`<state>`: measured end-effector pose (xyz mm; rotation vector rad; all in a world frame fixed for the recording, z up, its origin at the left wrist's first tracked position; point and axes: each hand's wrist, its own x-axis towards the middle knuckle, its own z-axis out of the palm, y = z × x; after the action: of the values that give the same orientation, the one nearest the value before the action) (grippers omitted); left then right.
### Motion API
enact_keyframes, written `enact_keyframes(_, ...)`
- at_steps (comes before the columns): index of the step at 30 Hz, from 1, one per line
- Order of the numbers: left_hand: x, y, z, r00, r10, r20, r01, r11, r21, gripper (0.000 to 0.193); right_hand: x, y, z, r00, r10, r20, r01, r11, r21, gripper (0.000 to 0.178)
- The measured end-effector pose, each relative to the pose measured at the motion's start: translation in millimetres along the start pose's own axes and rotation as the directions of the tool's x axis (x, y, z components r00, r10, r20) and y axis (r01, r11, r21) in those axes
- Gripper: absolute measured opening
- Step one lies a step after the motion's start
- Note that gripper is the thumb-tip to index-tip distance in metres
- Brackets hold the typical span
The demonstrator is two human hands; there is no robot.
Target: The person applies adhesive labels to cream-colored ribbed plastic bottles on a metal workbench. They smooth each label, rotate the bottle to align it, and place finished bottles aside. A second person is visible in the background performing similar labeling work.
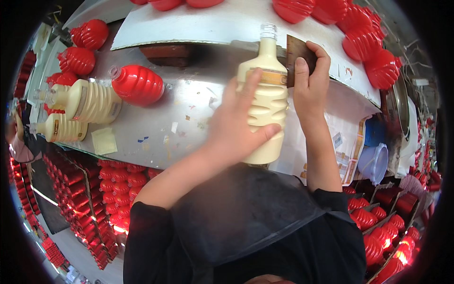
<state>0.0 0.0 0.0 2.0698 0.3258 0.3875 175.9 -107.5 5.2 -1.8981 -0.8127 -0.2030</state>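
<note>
A cream ribbed bottle [265,106] with a clear threaded neck and a gold label band lies in front of me, its neck pointing away. My left hand [239,120] holds it from the left side, the thumb across its lower body and a finger at the label band; motion blurs part of this hand. In my right hand [309,80], pinched between thumb and fingers, is a thin brown flat plate [300,54] like a scraper. Its left edge is beside the bottle's shoulder and label; whether they touch I cannot tell.
On the metal table [179,137], a red bottle [138,85] and two cream bottles [94,102] lie to the left, near a yellowish paper square [104,141]. Red bottles [364,42] line the white board [203,26] at the back. A lavender bucket [373,163] stands at right.
</note>
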Motion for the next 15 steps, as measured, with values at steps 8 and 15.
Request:
enact_keyframes(8, 7, -7, 11, 0.999, -0.003, -0.041, 0.0, 0.997, -0.072, 0.111, -6, 32, 8, 0.984, -0.105, -0.145, 0.099, 0.994, -0.049, 0.041)
enact_keyframes(15, 4, -4, 14, 0.996, -0.067, -0.063, 0.059, 0.99, -0.131, 0.113, 3, -16, -1, 0.991, -0.043, -0.13, 0.055, 0.995, 0.087, 0.037)
